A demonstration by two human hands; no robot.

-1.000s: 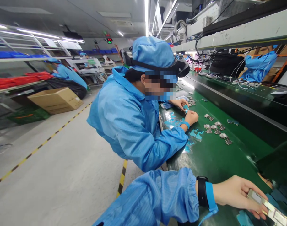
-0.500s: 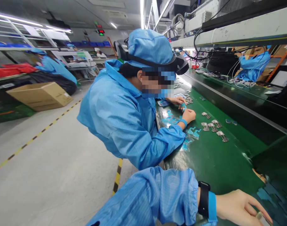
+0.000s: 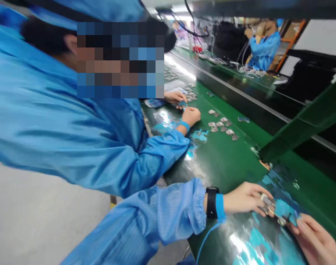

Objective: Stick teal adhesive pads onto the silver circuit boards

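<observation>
My left hand, with a black watch and a blue wrist strap, reaches across the bench with its fingers closed on a small silvery metal part. Facing it, my right hand pinches a small light-blue piece between thumb and finger. The two pieces are close together; whether they touch is hard to tell. Below them, more light-blue pieces lie on shiny clear film. Dark-blue flat pieces are spread just beyond my hands.
A co-worker in a blue smock sits close on my left, handling a small blue part. Several metal parts lie on the green bench mat. A dark green upright panel slants at the right. A blue cord hangs from my wrist strap.
The view has swung down and right, and closer to the co-worker. My right hand has come into view with the light-blue piece, opposite my left hand with the metal part.
</observation>
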